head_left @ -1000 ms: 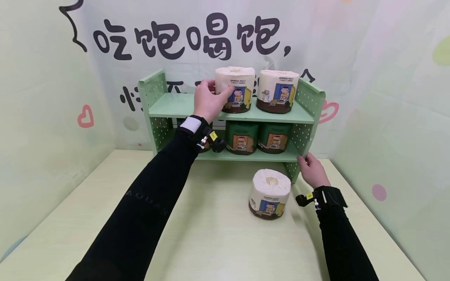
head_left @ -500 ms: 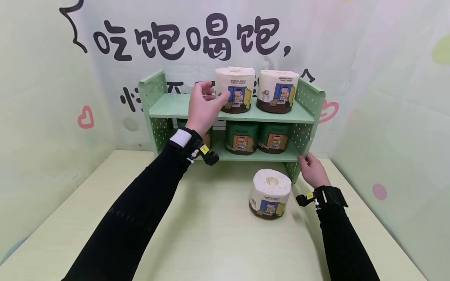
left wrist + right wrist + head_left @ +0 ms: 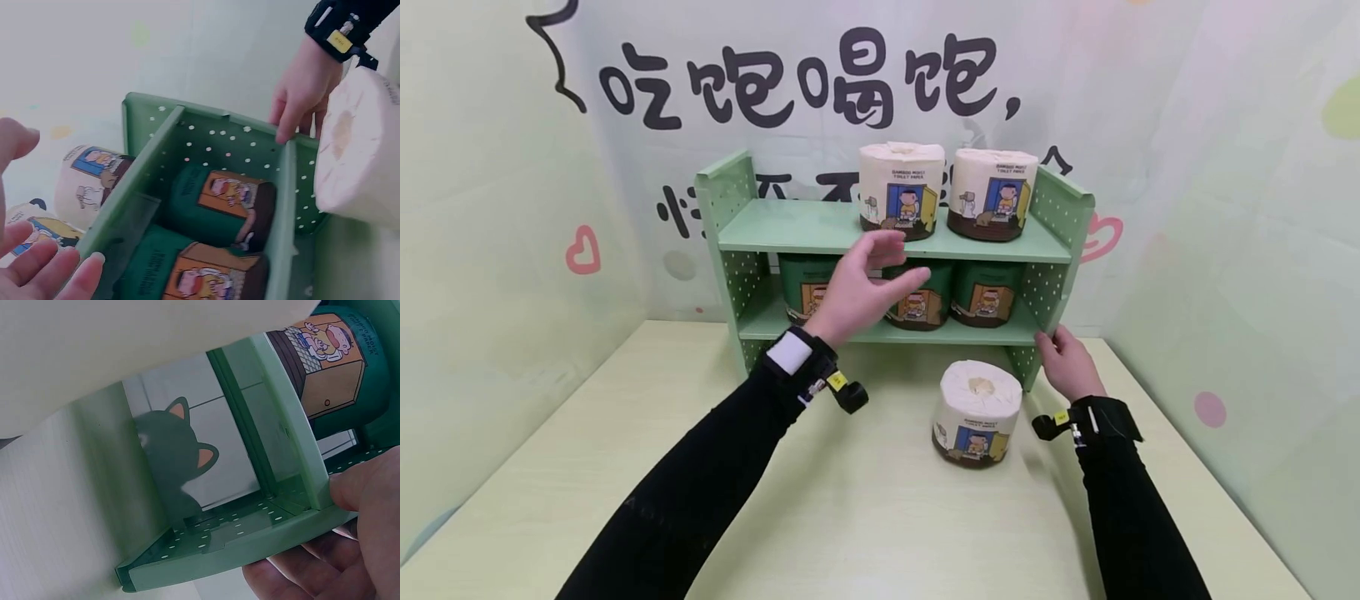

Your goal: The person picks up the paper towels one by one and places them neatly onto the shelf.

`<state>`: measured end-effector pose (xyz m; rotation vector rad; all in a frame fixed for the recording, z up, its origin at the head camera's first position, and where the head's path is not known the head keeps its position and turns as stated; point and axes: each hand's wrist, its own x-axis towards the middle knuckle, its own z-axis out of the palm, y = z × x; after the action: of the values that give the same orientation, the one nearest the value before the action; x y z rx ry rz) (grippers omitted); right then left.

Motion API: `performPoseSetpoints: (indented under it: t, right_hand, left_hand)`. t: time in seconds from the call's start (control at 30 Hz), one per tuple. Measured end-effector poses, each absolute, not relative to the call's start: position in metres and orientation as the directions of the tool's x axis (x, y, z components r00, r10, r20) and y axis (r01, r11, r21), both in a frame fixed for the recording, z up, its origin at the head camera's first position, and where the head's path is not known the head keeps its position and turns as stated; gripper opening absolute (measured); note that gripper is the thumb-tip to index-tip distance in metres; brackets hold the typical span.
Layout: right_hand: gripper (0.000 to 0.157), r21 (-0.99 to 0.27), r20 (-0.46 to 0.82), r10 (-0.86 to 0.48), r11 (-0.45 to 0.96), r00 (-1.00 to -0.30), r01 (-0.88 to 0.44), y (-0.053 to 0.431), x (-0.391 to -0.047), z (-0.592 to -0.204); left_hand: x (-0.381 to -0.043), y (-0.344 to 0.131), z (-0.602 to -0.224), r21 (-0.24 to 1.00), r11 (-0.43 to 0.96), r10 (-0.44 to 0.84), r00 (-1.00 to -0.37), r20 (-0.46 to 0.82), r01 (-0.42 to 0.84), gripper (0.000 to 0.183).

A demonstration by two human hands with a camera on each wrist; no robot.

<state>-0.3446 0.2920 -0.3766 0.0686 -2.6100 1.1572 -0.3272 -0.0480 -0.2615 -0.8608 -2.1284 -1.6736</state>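
My left hand [image 3: 868, 287] hangs in front of the green shelf [image 3: 820, 227], fingers spread and holding nothing. In the head view it overlaps the middle green toilet roll [image 3: 917, 310] on the lower board. My right hand [image 3: 1070, 365] grips the shelf's right side panel low down; in the right wrist view its thumb and fingers [image 3: 272, 575] lie on either side of the panel edge. Two white toilet rolls, a left one [image 3: 901, 192] and a right one [image 3: 992, 196], stand on the top board. Another white toilet roll [image 3: 977, 414] stands upright on the table.
Two more green rolls, one at left [image 3: 805, 287] and one at right [image 3: 988, 293], stand on the lower board. The pale table [image 3: 850, 500] is bounded by printed walls [image 3: 1217, 250]. A cat-shaped figure [image 3: 169, 450] shows behind the shelf's lower opening.
My left hand has let go of the left white roll on the top board and come down and toward me. The right hand has stayed on the side panel.
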Motion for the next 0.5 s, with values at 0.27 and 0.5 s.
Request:
performPoseSetpoints:
  t: [0.27, 0.5]
  right_hand:
    - [0.047, -0.717, 0.273, 0.071, 0.680, -0.959, -0.154, 0.292, -0.345, -0.377]
    - [0.047, -0.715, 0.277, 0.067, 0.681, -0.958, -0.159, 0.293, -0.345, -0.377]
  left_hand:
    - [-0.320, -0.039, -0.311, 0.839, 0.092, 0.358, -0.804, 0.475, 0.537, 0.070]
    - [-0.314, -0.032, -0.344, 0.889, 0.029, 0.409, -0.817, 0.407, 0.457, 0.073]
